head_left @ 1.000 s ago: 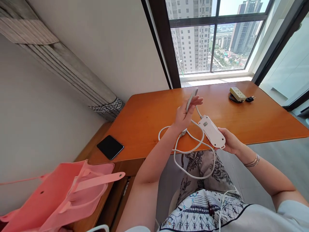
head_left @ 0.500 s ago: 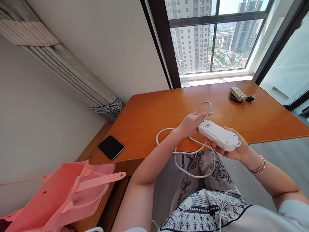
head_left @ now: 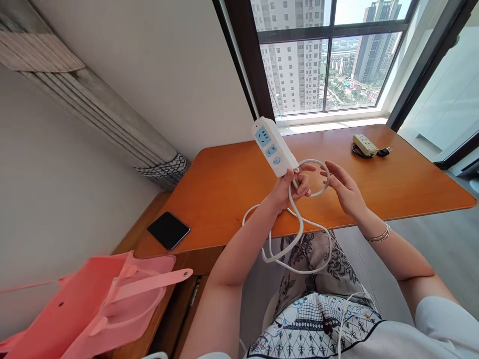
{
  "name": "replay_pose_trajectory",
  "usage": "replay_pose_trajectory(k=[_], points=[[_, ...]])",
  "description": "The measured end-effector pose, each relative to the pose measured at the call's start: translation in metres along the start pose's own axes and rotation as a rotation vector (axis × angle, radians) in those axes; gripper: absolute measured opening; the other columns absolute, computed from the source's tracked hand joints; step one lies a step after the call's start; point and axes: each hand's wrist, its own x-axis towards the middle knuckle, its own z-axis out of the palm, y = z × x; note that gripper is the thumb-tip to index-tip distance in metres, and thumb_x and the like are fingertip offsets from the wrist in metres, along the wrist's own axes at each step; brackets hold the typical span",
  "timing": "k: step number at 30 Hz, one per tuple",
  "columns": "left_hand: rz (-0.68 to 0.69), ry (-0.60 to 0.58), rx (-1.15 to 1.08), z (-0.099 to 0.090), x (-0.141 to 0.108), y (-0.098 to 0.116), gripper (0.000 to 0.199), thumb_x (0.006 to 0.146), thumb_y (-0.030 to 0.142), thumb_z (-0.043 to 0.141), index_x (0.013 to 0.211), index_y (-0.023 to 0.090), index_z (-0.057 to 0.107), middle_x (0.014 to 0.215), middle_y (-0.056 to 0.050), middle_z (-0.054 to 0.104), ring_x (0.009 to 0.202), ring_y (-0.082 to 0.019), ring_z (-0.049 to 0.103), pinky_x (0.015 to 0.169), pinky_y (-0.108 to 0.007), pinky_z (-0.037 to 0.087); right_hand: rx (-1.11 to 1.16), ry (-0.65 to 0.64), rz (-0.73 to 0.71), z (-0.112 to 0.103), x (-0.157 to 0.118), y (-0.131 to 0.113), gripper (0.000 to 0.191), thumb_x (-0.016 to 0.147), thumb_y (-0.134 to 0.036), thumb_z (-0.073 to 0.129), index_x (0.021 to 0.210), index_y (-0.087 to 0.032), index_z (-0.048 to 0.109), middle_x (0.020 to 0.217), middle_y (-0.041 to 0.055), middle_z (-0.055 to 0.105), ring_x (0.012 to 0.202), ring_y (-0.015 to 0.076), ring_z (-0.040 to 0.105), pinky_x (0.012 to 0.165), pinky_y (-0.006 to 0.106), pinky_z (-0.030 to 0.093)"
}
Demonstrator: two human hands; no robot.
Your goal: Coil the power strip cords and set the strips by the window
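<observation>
A white power strip [head_left: 275, 147] with blue socket faces is tilted up over the table, its sockets towards me. My left hand [head_left: 290, 189] is closed around its lower end, where the cord comes out. The white cord [head_left: 299, 224] loops below that hand, in front of the table edge and over my lap. Another loop of it curves across to my right hand [head_left: 344, 192]. That hand has its fingers apart and stretched towards the left; the fingertips are at the loop, and I cannot tell whether they touch it.
On the brown table [head_left: 224, 189], a cream power strip [head_left: 365, 144] with a black cord and plug lies at the back right. A black phone [head_left: 168, 231] rests near the left front corner. A pink bag [head_left: 112, 299] is open at the lower left. The window [head_left: 329, 70] stands behind.
The white power strip has turned from face down between both hands to sockets towards me, higher and further left in my left hand. My right hand has let go of it.
</observation>
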Motion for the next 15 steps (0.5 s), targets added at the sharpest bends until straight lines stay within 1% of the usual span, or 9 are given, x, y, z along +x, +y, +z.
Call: replay_pose_trajectory(k=[1,2,3,4,6,9,12,14,15], points=[[-0.037,-0.019,-0.023,-0.002,-0.001,-0.001,0.069,0.073,0.078,0.067,0.102,0.016,0.069,0.045,0.011,0.041,0.034,-0.005,0.029,0.06,-0.029,0.053,0.04,-0.05,0.051,0.002,0.006,0.001,0.044,0.079,-0.059,0.076,0.107,-0.025,0.073,0.097,0.0039,0.07,0.088,0.0165,0.065,0.082,0.031,0.054],[-0.061,-0.038,-0.034,-0.003,-0.002,-0.002,0.068,0.071,0.078,0.07,0.099,0.016,0.069,0.046,0.01,0.043,0.034,-0.004,0.03,0.059,-0.029,0.054,0.08,-0.083,0.094,0.004,0.011,0.001,0.043,0.079,-0.06,0.075,0.099,-0.022,0.074,0.081,0.0016,0.066,0.078,0.0144,0.063,0.076,0.029,0.054],[-0.074,-0.051,-0.037,-0.004,-0.003,-0.004,0.068,0.068,0.077,0.073,0.096,0.016,0.068,0.048,0.01,0.046,0.034,-0.004,0.031,0.06,-0.029,0.055,0.126,-0.095,0.128,0.005,0.015,0.001,0.041,0.08,-0.059,0.075,0.092,-0.02,0.073,0.069,-0.0012,0.058,0.068,0.0123,0.059,0.07,0.027,0.053],[-0.078,-0.054,-0.037,-0.004,-0.003,-0.005,0.068,0.065,0.077,0.076,0.094,0.015,0.068,0.05,0.009,0.048,0.035,-0.004,0.033,0.061,-0.03,0.056,0.182,-0.084,0.153,0.007,0.018,0.001,0.039,0.081,-0.058,0.075,0.087,-0.019,0.072,0.062,-0.0037,0.051,0.061,0.0104,0.054,0.064,0.025,0.051],[-0.074,-0.009,-0.044,-0.003,-0.004,-0.006,0.067,0.066,0.075,0.077,0.094,0.015,0.067,0.054,0.008,0.053,0.037,-0.004,0.039,0.063,-0.03,0.057,0.329,-0.032,0.202,0.009,0.02,0.001,0.033,0.083,-0.05,0.075,0.083,-0.018,0.068,0.059,-0.0066,0.041,0.053,0.0077,0.046,0.057,0.022,0.049],[-0.067,0.134,-0.082,0.0,-0.002,-0.004,0.058,0.078,0.07,0.07,0.098,0.016,0.066,0.059,0.006,0.055,0.04,-0.005,0.042,0.059,-0.026,0.056,0.534,0.006,0.252,0.01,0.021,0.007,0.018,0.089,-0.037,0.068,0.084,-0.02,0.063,0.062,-0.0073,0.036,0.05,0.0065,0.04,0.058,0.02,0.051],[-0.088,0.247,-0.139,0.002,0.002,-0.004,0.047,0.09,0.061,0.062,0.088,0.014,0.064,0.057,0.006,0.049,0.039,-0.002,0.036,0.054,-0.02,0.052,0.579,-0.012,0.164,0.011,0.019,0.015,0.015,0.095,-0.033,0.058,0.085,-0.022,0.06,0.064,-0.0066,0.033,0.051,0.0077,0.038,0.063,0.022,0.054],[-0.099,0.27,-0.147,0.002,0.003,-0.006,0.043,0.093,0.055,0.061,0.081,0.013,0.062,0.056,0.007,0.046,0.038,-0.001,0.032,0.053,-0.018,0.05,0.573,-0.012,0.111,0.012,0.017,0.018,0.016,0.096,-0.034,0.056,0.086,-0.023,0.06,0.065,-0.0063,0.033,0.052,0.0083,0.038,0.065,0.023,0.054],[-0.096,0.262,-0.134,0.002,0.003,-0.008,0.04,0.091,0.052,0.064,0.081,0.014,0.061,0.056,0.007,0.047,0.038,-0.001,0.033,0.054,-0.018,0.051,0.58,-0.006,0.105,0.012,0.016,0.018,0.015,0.095,-0.035,0.057,0.087,-0.023,0.06,0.066,-0.0063,0.033,0.052,0.0082,0.038,0.066,0.022,0.055]])
